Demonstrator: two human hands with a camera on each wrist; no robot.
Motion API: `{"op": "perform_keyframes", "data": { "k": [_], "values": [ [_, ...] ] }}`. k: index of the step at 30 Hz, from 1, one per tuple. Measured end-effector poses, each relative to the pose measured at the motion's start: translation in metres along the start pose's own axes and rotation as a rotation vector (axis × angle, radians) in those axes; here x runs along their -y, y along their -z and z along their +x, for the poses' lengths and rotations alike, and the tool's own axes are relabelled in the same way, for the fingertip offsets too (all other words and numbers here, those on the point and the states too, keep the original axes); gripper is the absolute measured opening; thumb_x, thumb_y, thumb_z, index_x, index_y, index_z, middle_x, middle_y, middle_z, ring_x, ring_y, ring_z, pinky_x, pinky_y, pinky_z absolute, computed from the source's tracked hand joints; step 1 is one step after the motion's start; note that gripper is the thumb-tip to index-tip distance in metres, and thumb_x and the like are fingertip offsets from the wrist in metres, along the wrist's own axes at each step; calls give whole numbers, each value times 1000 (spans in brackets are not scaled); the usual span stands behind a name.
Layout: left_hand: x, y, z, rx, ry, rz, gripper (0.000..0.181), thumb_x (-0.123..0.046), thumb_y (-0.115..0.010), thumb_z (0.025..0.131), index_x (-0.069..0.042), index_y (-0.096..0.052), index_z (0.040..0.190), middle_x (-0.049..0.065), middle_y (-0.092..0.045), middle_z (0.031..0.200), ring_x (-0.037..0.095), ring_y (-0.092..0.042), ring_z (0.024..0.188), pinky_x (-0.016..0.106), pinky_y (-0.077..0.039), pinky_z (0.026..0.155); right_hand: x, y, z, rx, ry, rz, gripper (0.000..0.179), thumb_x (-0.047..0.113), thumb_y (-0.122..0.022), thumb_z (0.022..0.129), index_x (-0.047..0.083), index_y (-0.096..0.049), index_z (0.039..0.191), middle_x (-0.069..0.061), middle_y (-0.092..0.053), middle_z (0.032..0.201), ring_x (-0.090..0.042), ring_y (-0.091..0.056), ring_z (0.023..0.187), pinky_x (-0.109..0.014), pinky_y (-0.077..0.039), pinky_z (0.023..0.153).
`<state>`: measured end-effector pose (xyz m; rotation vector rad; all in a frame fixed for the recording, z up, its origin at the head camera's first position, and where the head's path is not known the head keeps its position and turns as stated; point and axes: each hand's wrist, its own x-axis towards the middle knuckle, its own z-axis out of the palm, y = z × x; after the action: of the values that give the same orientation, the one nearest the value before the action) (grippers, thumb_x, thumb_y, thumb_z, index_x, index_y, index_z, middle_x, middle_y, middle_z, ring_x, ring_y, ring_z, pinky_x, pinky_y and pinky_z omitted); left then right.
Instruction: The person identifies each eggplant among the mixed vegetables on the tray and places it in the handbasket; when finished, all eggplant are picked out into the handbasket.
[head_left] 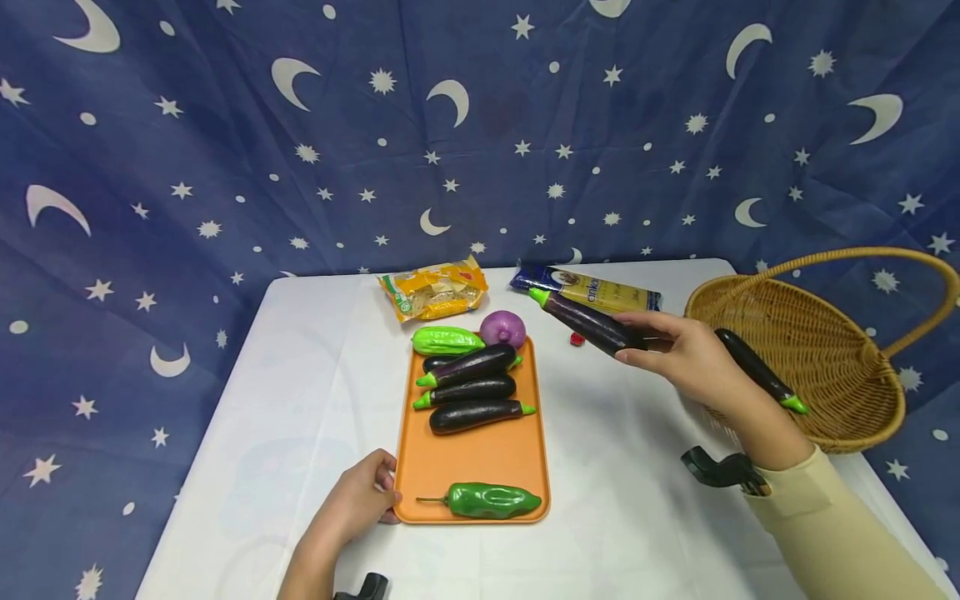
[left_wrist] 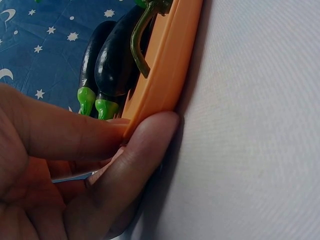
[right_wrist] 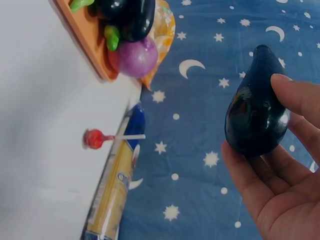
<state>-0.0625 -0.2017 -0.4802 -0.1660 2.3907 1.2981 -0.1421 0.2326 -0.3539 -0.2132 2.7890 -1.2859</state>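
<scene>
My right hand (head_left: 690,358) grips an eggplant (head_left: 588,323) by its thick end, held above the table with its green stem pointing left. In the right wrist view, thumb and fingers close round the eggplant (right_wrist: 257,110). My left hand (head_left: 363,493) pinches the rim of an orange tray (head_left: 468,454) near its front left corner; the left wrist view shows thumb and finger on either side of the tray rim (left_wrist: 167,75). Several eggplants (head_left: 480,415) lie across the tray, with a pale green vegetable (head_left: 447,340) and a purple onion (head_left: 502,329) behind them and a green pepper (head_left: 491,500) at the front.
A wicker basket (head_left: 896,400) with a tall handle stands at the right, another eggplant (head_left: 757,367) at its left side. A yellow pasta bag (head_left: 435,290) and a long spaghetti pack (head_left: 607,290) lie along the back. Near the pack is a red lollipop (right_wrist: 94,138).
</scene>
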Motion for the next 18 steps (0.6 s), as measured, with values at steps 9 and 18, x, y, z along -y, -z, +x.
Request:
{"op": "perform_keyframes", "data": {
  "k": [9,18],
  "values": [
    [0,0,0,-1,9,-12,34,12,-68,85,3,-54,114,11,-52,88,19,-63,61,31,-60,51,-6,16,-6,-45,-30,27,57,35,-81,87,17,-61,138,-14,-57,133,-29,-65,105,-19,-58,74],
    [-1,0,-1,-2,5,-25,35,14,-68,84,4,-54,115,11,-52,88,20,-62,62,30,-60,52,-15,27,-13,-79,15,25,55,27,-80,88,13,-61,138,-17,-59,131,-22,-66,100,-17,-58,73]
  ]
}}
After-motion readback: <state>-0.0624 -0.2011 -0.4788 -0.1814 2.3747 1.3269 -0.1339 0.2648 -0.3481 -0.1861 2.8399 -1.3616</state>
